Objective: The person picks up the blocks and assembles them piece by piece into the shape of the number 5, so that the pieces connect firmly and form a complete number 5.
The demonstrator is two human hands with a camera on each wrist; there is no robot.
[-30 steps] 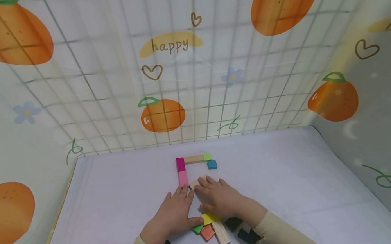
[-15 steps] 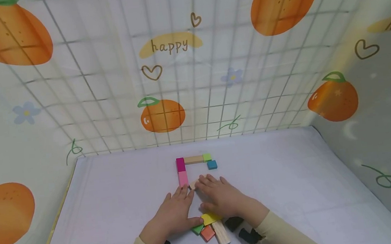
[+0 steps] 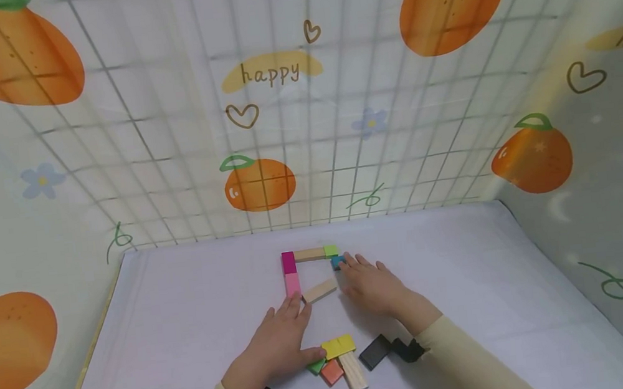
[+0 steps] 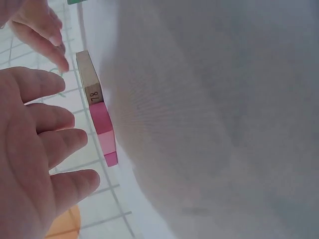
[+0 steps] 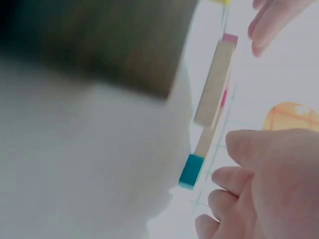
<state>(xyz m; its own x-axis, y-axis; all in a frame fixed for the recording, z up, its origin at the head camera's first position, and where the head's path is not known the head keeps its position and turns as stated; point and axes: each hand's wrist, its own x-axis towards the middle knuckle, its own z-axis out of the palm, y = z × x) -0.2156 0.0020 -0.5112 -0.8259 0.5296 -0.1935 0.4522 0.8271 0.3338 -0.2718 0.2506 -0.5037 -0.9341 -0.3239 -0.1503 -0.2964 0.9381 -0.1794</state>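
Note:
My left hand (image 3: pixel 276 343) lies with its fingers extended, the fingertips right at the near end of the pink block (image 3: pixel 292 284) and its thumb at the yellow block (image 3: pixel 338 346). Relaxed fingers of my right hand (image 3: pixel 375 288) reach to the small blue block (image 3: pixel 336 263), overlapping it in the head view. Between the hands a plain wooden block (image 3: pixel 319 291) lies slanted from the pink block's near end. Farther back, a magenta block (image 3: pixel 288 262), another wooden block (image 3: pixel 309 255) and a lime block (image 3: pixel 331 251) join the pink one in a corner shape.
Close to the person lie a green block (image 3: pixel 317 366), an orange block (image 3: pixel 332 373), a wooden block (image 3: pixel 354 373) and a black block (image 3: pixel 375 352). Black straps show at both wrists. Printed curtains (image 3: pixel 305 126) over a wire grid stand behind the white table (image 3: pixel 441 257).
My right hand has left the slanted wooden block and moved away and to the right, to the blue block. The wooden block and the black block now show fully. My left hand stays put.

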